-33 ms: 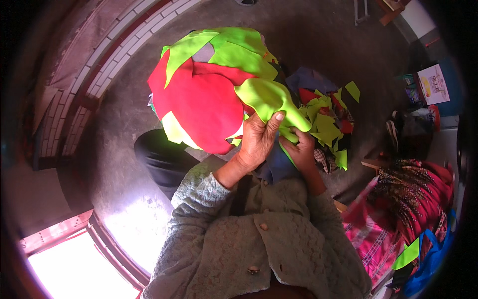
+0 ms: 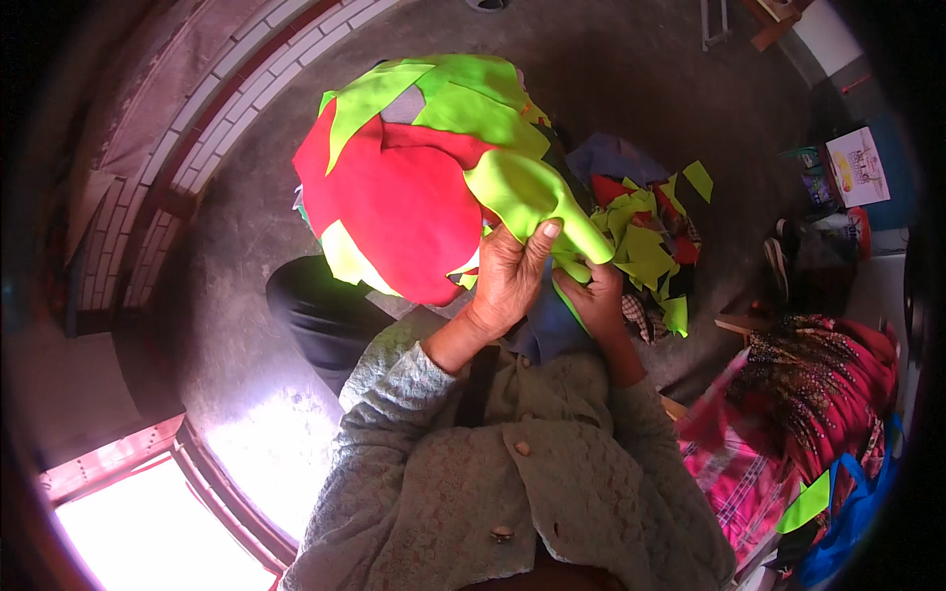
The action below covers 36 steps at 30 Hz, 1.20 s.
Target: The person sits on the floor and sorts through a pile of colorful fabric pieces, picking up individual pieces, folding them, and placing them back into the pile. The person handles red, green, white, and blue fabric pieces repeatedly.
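A yellow-green piece of fabric is stretched between my two hands, off the near right side of a big heap. My left hand pinches its lower edge, thumb on top. Close beside it, my right hand is closed on the same cloth near its rolled right end; part of its fingers is hidden under the fabric. Red cloth and lime green pieces cover the heap, with a grey patch showing near the top. Dark blue cloth lies below my hands.
Yellow-green, red and blue scraps are piled on the floor to the right of my hands. Pink patterned cloth and a blue bag lie at the lower right. Shoes stand at the right, and a brick-edged step curves along the left.
The right end of the yellow-green fabric has dipped slightly, and my right fingers have shifted a little against it. My left hand and the heap look unchanged.
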Tool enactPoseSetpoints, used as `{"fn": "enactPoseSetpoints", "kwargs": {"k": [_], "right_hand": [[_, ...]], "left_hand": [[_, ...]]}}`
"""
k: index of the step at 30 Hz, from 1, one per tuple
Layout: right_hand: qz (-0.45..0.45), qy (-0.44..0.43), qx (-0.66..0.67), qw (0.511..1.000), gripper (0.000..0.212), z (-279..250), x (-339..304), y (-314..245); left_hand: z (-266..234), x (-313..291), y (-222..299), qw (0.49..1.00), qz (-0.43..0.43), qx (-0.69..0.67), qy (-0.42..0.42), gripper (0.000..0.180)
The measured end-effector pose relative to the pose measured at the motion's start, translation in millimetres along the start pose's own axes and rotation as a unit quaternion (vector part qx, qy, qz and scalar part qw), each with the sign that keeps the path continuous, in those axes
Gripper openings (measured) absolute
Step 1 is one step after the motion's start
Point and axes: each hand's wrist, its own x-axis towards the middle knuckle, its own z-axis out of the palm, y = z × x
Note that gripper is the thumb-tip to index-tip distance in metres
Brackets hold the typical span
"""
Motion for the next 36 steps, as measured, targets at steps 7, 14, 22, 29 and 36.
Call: {"fn": "enactPoseSetpoints", "kwargs": {"k": [7,14,22,29,36], "right_hand": [[0.041,0.013,0.0,0.999,0.017,0,-1,11],[0.028,0.002,0.036,0.999,0.012,-2,0,8],[0.117,-0.012,0.063,0.991,0.011,-4,-5,19],[0.079,-0.007,0.049,0.996,0.01,-2,-3,14],[0.064,-0.014,0.052,0.997,0.009,-2,-1,11]], "left_hand": [[-17,18,41,0.994,-0.026,-0.076,0.075,0.024],[-41,66,67,0.997,0.032,0.009,0.074,0.027],[-45,155,112,0.989,-0.013,-0.146,0.036,0.021],[-129,167,4,0.972,-0.222,0.014,0.08,0.041],[-138,166,-4,0.975,-0.208,-0.051,0.056,0.043]]}}
